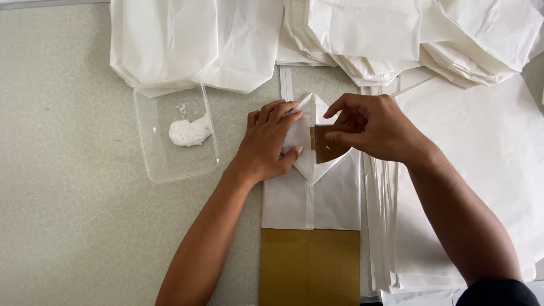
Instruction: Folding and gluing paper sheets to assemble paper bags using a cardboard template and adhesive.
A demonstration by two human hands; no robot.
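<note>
Half-made white paper bag (310,195) lying flat on the pale patterned worktop (68,226), its open mouth slipped over a brown cardboard former (310,266) that is sticking out at the near end. Far end of the bag is being worked into a base: side flaps already opened into a pointed diamond shape, centre seam running down the body already closed.

Left hand (271,141) is lying flat, fingers spread narrow and pressing down on the left flap of the base. Right hand (368,126) is pinching a small brown card piece (328,144) between thumb and fingers, holding it against the middle of the fold. Base flaps are not yet folded over and closed, by the look of it.

Clear plastic rectangular tub (175,136) sitting just left of the left hand, a blob of white paste (190,131) in it.

Stacks of finished-looking white paper bags (362,34) are piling along the far edge; flat white paper sheets (487,170) are lying at right, under the right forearm.
</note>
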